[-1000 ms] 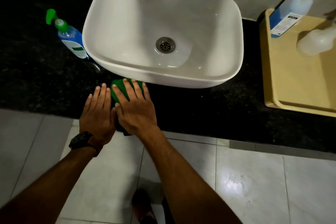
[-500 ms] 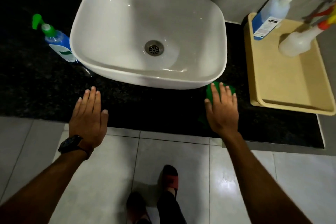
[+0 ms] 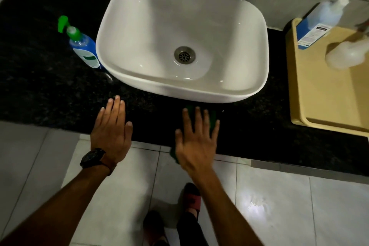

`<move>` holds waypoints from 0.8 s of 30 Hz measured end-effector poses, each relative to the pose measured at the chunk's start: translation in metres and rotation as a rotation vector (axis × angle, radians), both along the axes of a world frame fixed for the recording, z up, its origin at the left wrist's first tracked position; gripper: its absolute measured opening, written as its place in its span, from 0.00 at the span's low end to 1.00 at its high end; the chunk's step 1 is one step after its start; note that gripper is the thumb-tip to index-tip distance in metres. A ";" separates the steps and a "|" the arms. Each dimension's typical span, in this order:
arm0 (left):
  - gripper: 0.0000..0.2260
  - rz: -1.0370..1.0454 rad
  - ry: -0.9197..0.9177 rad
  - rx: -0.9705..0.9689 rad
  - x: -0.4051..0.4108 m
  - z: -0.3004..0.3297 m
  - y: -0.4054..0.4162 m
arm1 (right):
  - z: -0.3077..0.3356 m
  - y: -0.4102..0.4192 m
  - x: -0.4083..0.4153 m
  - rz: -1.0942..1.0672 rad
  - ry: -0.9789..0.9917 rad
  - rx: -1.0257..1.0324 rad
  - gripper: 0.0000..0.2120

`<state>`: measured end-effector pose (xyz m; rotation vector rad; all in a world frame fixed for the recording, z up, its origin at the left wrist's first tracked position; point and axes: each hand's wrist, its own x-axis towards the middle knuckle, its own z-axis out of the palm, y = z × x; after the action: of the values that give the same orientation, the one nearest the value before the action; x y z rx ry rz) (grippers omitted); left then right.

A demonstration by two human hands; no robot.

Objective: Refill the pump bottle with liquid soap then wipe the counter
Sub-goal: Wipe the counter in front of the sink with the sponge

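Wiping is the step in hand. The right hand presses a green cloth flat under spread fingers on the table; the left hand rests open. The pump bottle stands beyond the left fingertips. Next, I judge, sweep the cloth sideways.

Dim overall; glare patch on the floor tiles, tray bottles motion-blurred, wide-angle bending at edges
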<state>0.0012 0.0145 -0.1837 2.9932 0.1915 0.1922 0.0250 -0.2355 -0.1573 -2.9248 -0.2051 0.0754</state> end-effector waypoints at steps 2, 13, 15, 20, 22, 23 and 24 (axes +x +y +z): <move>0.27 0.000 0.005 -0.007 0.000 -0.001 0.002 | 0.001 0.042 0.002 0.102 -0.004 0.045 0.30; 0.26 -0.007 0.000 0.006 -0.002 0.005 0.000 | 0.003 0.111 0.030 0.345 -0.060 0.095 0.25; 0.27 -0.017 0.006 0.004 -0.002 0.008 0.000 | 0.000 0.103 0.029 0.353 -0.061 0.077 0.25; 0.28 -0.004 0.083 -0.015 -0.001 0.013 -0.004 | -0.003 0.061 0.016 0.279 -0.045 0.089 0.25; 0.29 0.017 0.107 -0.034 -0.001 0.015 -0.006 | -0.001 0.037 0.012 0.252 -0.040 0.082 0.24; 0.30 0.036 0.113 -0.058 -0.002 0.017 -0.009 | 0.000 0.023 0.011 0.235 -0.036 0.080 0.24; 0.31 0.051 0.116 -0.084 -0.003 0.018 -0.014 | 0.002 0.009 0.010 0.216 -0.032 0.079 0.24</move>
<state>-0.0016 0.0009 -0.1661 2.9196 0.2817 0.0144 0.0352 -0.2262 -0.1555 -2.8158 -0.5165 0.0520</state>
